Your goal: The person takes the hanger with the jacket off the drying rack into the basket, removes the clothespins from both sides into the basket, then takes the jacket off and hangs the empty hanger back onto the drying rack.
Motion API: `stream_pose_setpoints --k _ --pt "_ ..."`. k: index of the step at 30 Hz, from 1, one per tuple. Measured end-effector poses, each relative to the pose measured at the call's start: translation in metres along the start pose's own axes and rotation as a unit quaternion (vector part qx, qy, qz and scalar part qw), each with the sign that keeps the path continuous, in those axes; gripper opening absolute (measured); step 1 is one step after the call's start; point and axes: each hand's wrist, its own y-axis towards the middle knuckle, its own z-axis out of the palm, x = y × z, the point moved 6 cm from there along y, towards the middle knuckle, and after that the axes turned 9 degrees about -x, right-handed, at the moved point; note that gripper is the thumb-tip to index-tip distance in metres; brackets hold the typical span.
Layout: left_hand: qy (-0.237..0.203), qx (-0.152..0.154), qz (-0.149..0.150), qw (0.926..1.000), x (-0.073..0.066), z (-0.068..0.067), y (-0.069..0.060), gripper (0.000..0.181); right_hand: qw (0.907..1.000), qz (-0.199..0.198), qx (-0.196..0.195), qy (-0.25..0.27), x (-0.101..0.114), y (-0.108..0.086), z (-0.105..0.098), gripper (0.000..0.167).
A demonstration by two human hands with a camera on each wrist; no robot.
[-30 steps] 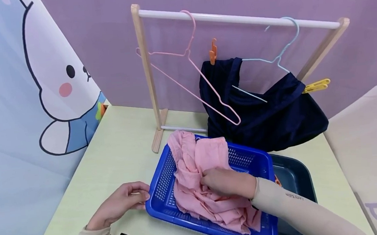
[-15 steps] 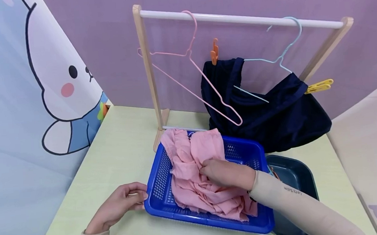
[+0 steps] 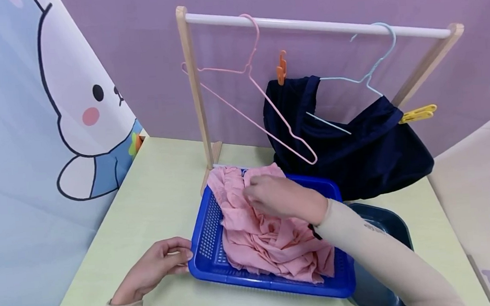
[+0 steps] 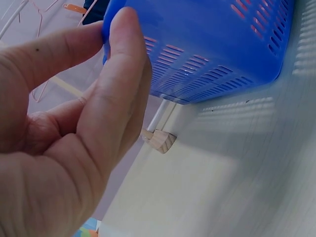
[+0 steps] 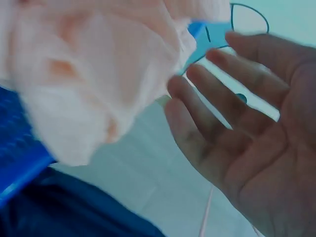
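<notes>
My left hand pinches the left rim of the blue basket between thumb and fingertips. In the left wrist view, the thumb and a finger meet at that rim. A crumpled pink garment fills much of the basket and drapes over its back edge. Just above the cloth is my right hand. The right wrist view shows its fingers loosely spread and apart from the pink cloth, holding nothing.
Behind the basket stands a rack with a pink hanger and a light-blue hanger. A navy garment hangs with an orange clip and a yellow clip. A dark tray lies right of the basket.
The basket has shifted back and slightly left with the pink garment. My right hand has risen off the cloth and its fingers have loosened. The left hand stays at the rim.
</notes>
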Motion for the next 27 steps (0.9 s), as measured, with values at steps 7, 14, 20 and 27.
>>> stream_pose_setpoints --k 7,14,20,27 --pt "-0.012 0.004 -0.006 0.9999 0.002 -0.002 -0.001 0.035 0.9963 0.081 0.023 -0.018 -0.029 0.076 0.022 0.035" --pt "-0.020 0.016 -0.002 0.9997 0.001 -0.001 0.000 0.033 0.9856 0.136 0.097 0.025 -0.060 0.112 0.058 0.029" --pt "-0.020 0.023 0.002 0.9995 0.001 0.002 0.002 0.030 0.9904 0.122 0.064 -0.002 -0.069 0.125 0.057 0.023" --pt "-0.023 0.023 0.006 0.9994 0.003 0.000 0.002 0.028 0.9943 0.104 0.005 0.025 -0.063 0.135 0.046 0.021"
